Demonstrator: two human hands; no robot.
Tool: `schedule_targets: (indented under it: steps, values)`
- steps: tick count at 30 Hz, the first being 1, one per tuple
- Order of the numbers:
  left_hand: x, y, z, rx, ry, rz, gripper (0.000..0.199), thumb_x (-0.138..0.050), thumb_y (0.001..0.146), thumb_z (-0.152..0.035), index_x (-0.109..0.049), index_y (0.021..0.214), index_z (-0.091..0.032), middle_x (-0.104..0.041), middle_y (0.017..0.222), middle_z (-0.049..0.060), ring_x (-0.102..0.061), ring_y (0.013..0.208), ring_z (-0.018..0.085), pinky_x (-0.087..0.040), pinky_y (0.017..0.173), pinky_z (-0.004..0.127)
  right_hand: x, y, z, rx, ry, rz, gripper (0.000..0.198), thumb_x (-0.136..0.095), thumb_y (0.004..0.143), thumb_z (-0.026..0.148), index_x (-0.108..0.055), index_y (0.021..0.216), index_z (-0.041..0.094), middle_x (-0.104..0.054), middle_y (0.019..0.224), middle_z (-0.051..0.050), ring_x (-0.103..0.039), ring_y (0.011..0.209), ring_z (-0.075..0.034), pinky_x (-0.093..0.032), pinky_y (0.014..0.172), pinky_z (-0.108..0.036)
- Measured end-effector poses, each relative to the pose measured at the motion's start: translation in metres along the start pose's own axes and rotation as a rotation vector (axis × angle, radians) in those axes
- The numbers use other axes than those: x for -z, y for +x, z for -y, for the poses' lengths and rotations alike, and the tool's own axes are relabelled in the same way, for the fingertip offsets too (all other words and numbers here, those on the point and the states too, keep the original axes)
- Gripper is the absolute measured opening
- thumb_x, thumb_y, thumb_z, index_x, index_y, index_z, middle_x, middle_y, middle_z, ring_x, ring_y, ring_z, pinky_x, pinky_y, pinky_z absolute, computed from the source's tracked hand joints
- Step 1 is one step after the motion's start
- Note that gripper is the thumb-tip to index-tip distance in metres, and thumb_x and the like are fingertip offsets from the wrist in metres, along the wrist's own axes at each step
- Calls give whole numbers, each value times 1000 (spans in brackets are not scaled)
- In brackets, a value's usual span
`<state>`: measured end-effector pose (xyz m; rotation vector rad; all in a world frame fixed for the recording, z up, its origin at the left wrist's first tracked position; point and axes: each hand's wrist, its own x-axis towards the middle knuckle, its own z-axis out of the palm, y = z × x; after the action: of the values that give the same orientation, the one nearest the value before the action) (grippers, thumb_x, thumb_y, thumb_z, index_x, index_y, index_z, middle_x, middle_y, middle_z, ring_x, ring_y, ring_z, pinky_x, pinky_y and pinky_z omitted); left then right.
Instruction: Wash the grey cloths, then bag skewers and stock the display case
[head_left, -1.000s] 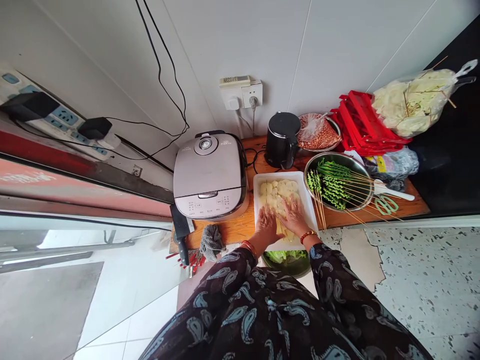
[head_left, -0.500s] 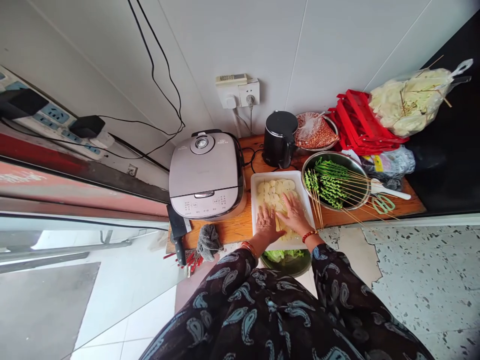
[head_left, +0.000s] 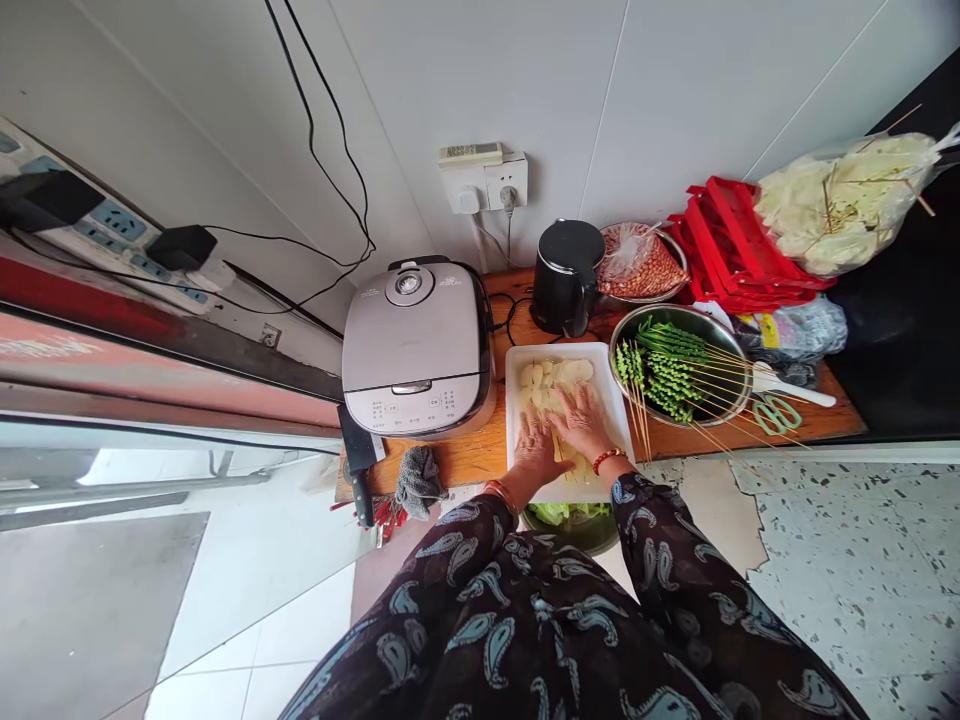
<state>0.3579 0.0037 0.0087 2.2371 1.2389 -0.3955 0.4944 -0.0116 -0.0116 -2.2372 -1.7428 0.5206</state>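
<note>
While left hand [head_left: 535, 455] and right hand [head_left: 583, 430] rest, fingers [head_left: 582, 400] spread, on slices [head_left: 576, 371], these look slippery, fragile; best taken by edges.

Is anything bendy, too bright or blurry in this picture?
Head view: power strip looks big and slanted near the left edge, perhaps from a wide lens; head view: pale floor at lower left looks very bright; head view: left hand and right hand look fairly clear.

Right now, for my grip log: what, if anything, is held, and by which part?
Left hand and right hand lie spread on pale round slices in a white rectangular tray; no grip shows, but undersides are hidden.
</note>
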Motion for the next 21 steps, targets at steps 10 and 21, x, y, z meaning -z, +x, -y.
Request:
schedule_targets:
  steps: [10,21]
  values:
    - [-1,0,0,14,-21,-26,125,-75,64,-60,-6,154,-7,8,160,26,8,146,43,-19,118,55,11,5,-12,4,49,85,57,-46,95,43,-35,150,31,-23,160,-5,-20,145,-34,-22,116,-54]
    - [3,-5,0,6,-30,-23,122,-74,69,-55,-1,154,-7,11,160,26,10,146,42,-17,119,51,16,-52,-21,88,74,152,86,-67,82,34,-22,155,22,10,163,-11,-7,148,-37,-18,119,-49]
